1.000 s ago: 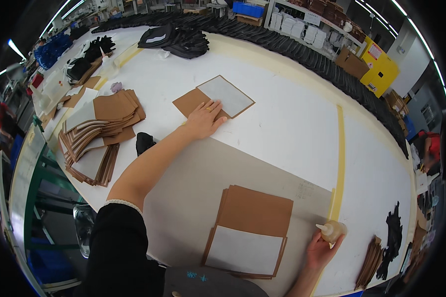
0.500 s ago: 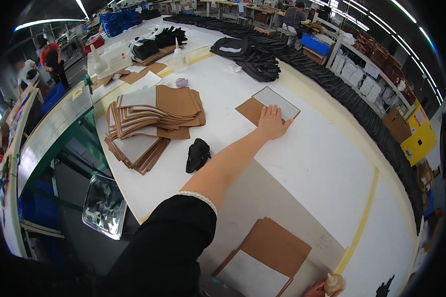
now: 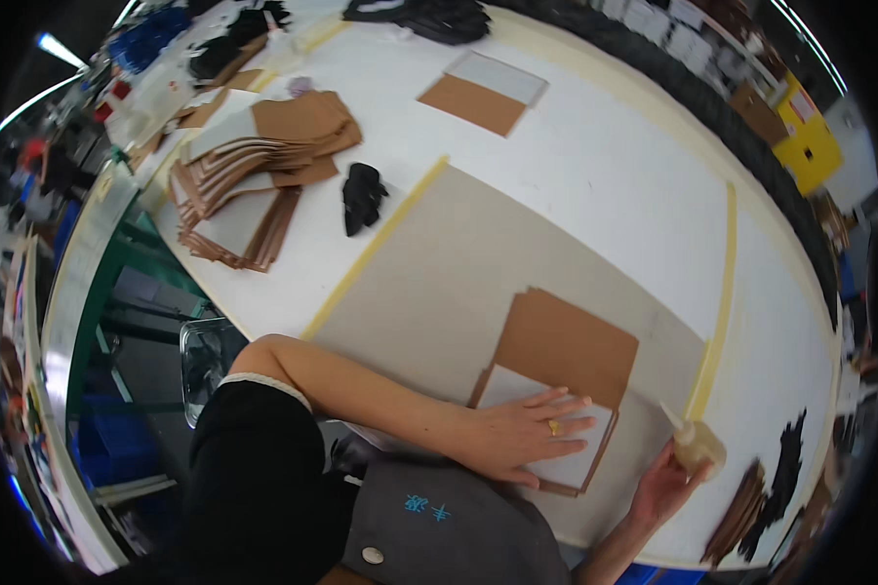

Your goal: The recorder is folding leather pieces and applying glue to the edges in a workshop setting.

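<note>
My left hand [image 3: 527,439] lies with fingers spread on the white part of a stack of brown panels [image 3: 566,341] at the lower middle of the grey board [image 3: 410,292]. To its right, my right hand [image 3: 663,492] grips a translucent squeeze bottle [image 3: 695,448] with amber contents, its pale nozzle tilted up to the left. A single brown and white panel [image 3: 468,102] lies farther up on the white table [image 3: 615,195]. At the upper left sits a fanned pile of brown and white pieces [image 3: 254,175], with a bunched black item [image 3: 361,195] just right of it.
Black pieces [image 3: 410,19] lie along the far edge, beside a long dark row [image 3: 751,146]. Brown strips [image 3: 732,512] and black strips [image 3: 780,468] sit at the right edge. A metal tray [image 3: 205,361] is off the left edge. Yellow tape [image 3: 371,253] borders the board.
My left hand has left the far single panel and come down onto the near stack. My right hand still holds the bottle. The camera view has shifted.
</note>
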Available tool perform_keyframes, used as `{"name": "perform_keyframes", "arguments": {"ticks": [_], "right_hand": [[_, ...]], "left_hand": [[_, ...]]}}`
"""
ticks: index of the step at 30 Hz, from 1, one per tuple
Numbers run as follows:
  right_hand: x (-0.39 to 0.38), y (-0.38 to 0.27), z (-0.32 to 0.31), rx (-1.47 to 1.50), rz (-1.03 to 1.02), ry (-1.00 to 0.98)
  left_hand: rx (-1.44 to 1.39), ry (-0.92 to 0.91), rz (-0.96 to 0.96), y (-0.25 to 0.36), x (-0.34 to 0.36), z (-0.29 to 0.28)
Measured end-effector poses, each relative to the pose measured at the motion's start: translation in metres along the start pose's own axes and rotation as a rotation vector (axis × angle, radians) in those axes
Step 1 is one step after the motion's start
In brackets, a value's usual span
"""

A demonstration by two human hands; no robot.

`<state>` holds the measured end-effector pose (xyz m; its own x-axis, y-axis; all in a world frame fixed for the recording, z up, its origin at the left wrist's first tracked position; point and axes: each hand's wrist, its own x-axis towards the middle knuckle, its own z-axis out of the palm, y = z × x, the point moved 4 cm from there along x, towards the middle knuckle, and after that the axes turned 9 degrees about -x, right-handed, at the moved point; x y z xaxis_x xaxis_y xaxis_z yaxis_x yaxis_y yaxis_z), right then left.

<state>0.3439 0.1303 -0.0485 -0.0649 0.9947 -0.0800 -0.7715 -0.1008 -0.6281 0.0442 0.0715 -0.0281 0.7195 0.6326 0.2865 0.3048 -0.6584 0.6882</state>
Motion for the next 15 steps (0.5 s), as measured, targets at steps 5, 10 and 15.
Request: {"name": "perform_keyframes", "arguments": {"ticks": [5,10,15], "right_hand": [[-0.040,0.006,0.002,-0.180,-0.179,0.230],[-0.071,0.004,0.009,-0.519,-0.238,0.330],[-0.064,0.003,0.011,-0.680,-0.305,0.364]], "left_hand": [[0.081,-0.151,0.048,0.001,-0.013,0.002],[0.038,-0.209,0.012,0.007,-0.001,-0.006],[0.006,-0.063,-0.017,-0.003,0.026,-0.003]]}}
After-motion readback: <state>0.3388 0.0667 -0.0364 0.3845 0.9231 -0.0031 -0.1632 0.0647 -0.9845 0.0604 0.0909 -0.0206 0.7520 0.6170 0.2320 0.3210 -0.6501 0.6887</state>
